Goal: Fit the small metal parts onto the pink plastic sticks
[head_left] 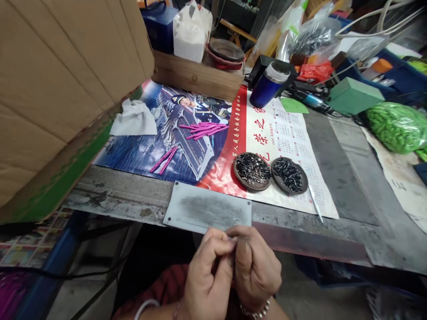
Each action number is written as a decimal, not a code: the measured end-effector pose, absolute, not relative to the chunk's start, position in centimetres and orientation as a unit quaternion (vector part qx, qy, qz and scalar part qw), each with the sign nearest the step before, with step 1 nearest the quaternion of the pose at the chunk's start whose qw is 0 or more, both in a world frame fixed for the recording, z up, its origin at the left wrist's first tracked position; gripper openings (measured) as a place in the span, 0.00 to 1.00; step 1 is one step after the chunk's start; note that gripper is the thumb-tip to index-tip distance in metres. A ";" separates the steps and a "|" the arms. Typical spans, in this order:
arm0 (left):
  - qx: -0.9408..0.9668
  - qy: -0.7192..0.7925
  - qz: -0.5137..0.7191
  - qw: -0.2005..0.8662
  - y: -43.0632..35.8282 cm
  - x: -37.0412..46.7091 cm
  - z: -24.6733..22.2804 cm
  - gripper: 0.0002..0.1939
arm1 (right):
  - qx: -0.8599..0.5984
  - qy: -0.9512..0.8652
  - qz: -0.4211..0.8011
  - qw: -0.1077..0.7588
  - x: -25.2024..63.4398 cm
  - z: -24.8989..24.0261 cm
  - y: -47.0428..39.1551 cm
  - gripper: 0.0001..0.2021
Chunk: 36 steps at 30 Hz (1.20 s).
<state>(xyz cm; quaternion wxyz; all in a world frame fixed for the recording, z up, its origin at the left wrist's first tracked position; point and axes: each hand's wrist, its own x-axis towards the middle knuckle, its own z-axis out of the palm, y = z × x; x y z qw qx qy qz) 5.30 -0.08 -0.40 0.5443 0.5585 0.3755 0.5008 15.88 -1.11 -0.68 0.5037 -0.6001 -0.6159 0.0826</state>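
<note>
My left hand and my right hand meet in front of the table edge, fingers curled and pinched together at the tips. Whatever lies between the fingertips is too small or too hidden to make out. Just beyond them a grey metal plate with a dark smudged middle lies on the table's front edge. Farther off, one round dish holds small dark and brassy pieces. Touching or close beside it, a second dish holds dark screw-like pieces. Pink strips lie in a loose pile, with several more pink strips nearer.
A large cardboard box blocks the left side. On the poster calendar rest a white cloth, a blue tumbler and a white pen-like stick. At right are a green box and a bag of green pieces.
</note>
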 end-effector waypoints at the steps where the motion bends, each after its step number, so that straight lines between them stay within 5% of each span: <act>1: 0.558 0.377 0.500 0.544 -0.2 5.3 -0.4 0.09 | -0.602 -0.613 0.060 0.509 16.0 -1.0 -1.1 0.10; 5: 0.556 0.382 0.494 0.548 -0.5 5.2 -0.6 0.09 | -0.597 -0.621 0.021 0.507 16.3 -1.3 -0.8 0.12; 10: 0.544 0.387 0.501 0.551 -0.4 4.7 -0.6 0.11 | -0.565 -0.596 0.274 0.501 16.1 0.0 -0.6 0.22; 14: 0.529 0.393 0.500 0.562 -0.3 4.5 -0.3 0.12 | -0.568 -0.615 0.259 0.482 16.2 0.2 -0.6 0.19; 18: 0.508 0.396 0.472 0.602 -0.4 4.4 0.1 0.08 | -0.574 -0.534 0.338 0.520 17.2 -0.2 -0.4 0.27; 21: 0.499 0.390 0.458 0.624 -0.5 4.2 0.4 0.07 | -0.611 -0.493 0.298 0.543 17.7 0.1 -0.2 0.15; 26: 0.514 0.387 0.418 0.642 0.1 3.7 1.0 0.06 | -0.647 -0.394 0.180 0.628 18.0 1.0 0.1 0.25; 29: 0.548 0.371 0.369 0.653 1.1 3.2 1.1 0.07 | -0.602 -0.473 0.222 0.603 18.8 0.9 0.5 0.31; 36: 0.776 0.389 0.285 0.407 6.2 -4.1 0.6 0.14 | -0.633 -0.426 0.159 0.626 23.0 -0.2 -0.3 0.21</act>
